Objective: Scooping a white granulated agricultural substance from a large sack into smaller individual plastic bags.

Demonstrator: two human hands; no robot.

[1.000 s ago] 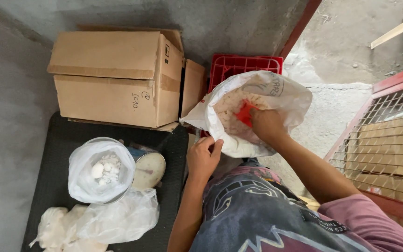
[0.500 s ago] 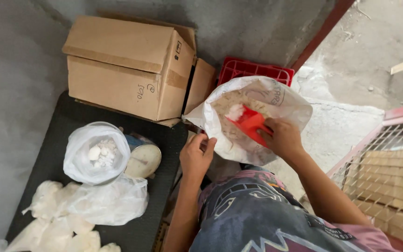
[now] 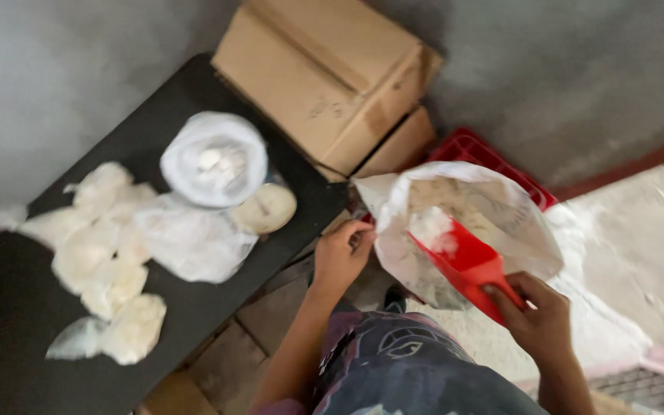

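Note:
My right hand (image 3: 538,319) grips the handle of a red scoop (image 3: 466,260) that carries a heap of white powder over the mouth of a large white sack (image 3: 501,211). My left hand (image 3: 342,253) pinches the sack's near left edge and holds it open. On the black table (image 3: 9,307) to the left stands an open plastic bag of white lumps (image 3: 213,157) on a small scale with a round dial (image 3: 265,207). Several filled, tied small bags (image 3: 105,261) lie beside it.
A closed cardboard box (image 3: 324,73) stands against the grey wall, with a smaller one beside it. A red plastic crate (image 3: 493,161) sits behind the sack. A wire cage with a pink frame (image 3: 647,376) is at the lower right.
The scoop has come up out of the sack with white powder on it. The head view has swung left and down, so more of the table and the small bags show.

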